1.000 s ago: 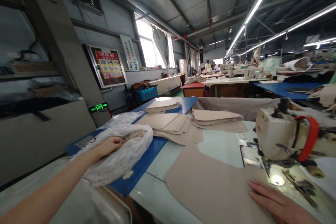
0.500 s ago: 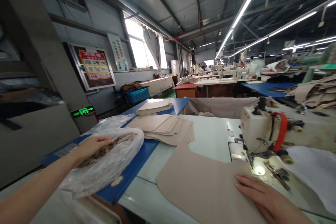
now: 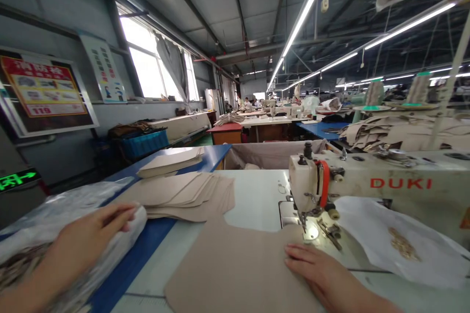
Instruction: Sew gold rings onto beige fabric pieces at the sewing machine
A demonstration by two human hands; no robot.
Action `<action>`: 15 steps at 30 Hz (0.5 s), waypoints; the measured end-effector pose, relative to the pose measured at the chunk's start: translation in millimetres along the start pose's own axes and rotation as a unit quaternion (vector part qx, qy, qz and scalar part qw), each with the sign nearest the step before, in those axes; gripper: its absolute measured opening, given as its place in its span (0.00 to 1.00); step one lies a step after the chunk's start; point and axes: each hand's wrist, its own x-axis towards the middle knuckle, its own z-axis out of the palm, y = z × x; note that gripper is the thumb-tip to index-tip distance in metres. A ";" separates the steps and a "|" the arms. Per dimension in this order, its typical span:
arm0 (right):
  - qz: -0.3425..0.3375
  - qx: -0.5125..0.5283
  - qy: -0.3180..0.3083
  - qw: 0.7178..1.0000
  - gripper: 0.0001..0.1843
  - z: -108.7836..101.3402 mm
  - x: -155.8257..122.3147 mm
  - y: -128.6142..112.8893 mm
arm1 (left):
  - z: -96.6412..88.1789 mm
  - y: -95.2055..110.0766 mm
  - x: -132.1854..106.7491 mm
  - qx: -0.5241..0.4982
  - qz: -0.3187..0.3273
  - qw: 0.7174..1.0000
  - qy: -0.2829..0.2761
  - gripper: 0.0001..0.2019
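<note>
My right hand (image 3: 316, 266) lies flat, fingers stretched out, on a beige fabric panel (image 3: 235, 264). One corner of that panel reaches the needle area of the sewing machine (image 3: 304, 190). Over a clear plastic bag (image 3: 125, 239) hovers my left hand (image 3: 91, 234), its thumb and fingers pinched together. Whatever they hold, if anything, is too small or blurred to make out. Small brownish strips (image 3: 22, 264) fill the bag, partly covered by my left forearm. Beyond the panel, a fanned stack of similar beige pieces (image 3: 183, 195) rests on the table.
A white sheet with small gold-coloured metal pieces (image 3: 404, 244) lies right of the needle. Behind the pale tabletop (image 3: 253, 195) hangs a cloth-lined bin (image 3: 264, 154). Another beige stack (image 3: 171, 161) sits on the blue table (image 3: 216, 154). Thread cones (image 3: 418, 89) stand at the right.
My left hand has come up out of the strips, rightward to the bag's edge, with its fingers drawn together. The view has turned right; my right hand stays on the panel.
</note>
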 end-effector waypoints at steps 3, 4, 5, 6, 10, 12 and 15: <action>-0.007 0.005 0.001 1.000 0.24 -0.3 2.1 0.2 | 24.4 60.8 -28.1 -0.082 0.064 0.992 -0.073 0.16; -0.011 0.004 0.004 1.000 0.24 0.5 2.8 0.4 | 37.3 77.3 -36.0 -0.106 0.100 0.985 -0.093 0.15; -0.016 -0.001 0.011 1.000 0.24 1.6 3.0 0.5 | 51.8 92.3 -43.3 -0.129 0.141 0.975 -0.115 0.14; -0.022 -0.010 0.019 1.000 0.23 2.8 2.5 0.3 | 67.0 106.3 -50.0 -0.150 0.179 0.963 -0.136 0.14; -0.075 -0.076 0.057 0.993 0.18 1.8 -11.9 -6.4 | 119.1 158.6 -71.0 -0.221 0.285 0.911 -0.198 0.12; -0.094 -0.110 0.086 0.986 0.16 -6.0 -27.7 -12.5 | 135.5 182.1 -75.8 -0.241 0.312 0.892 -0.221 0.12; -0.080 -0.135 0.181 0.971 0.15 -26.3 -59.9 -13.5 | 152.5 209.5 -75.0 -0.252 0.319 0.876 -0.260 0.14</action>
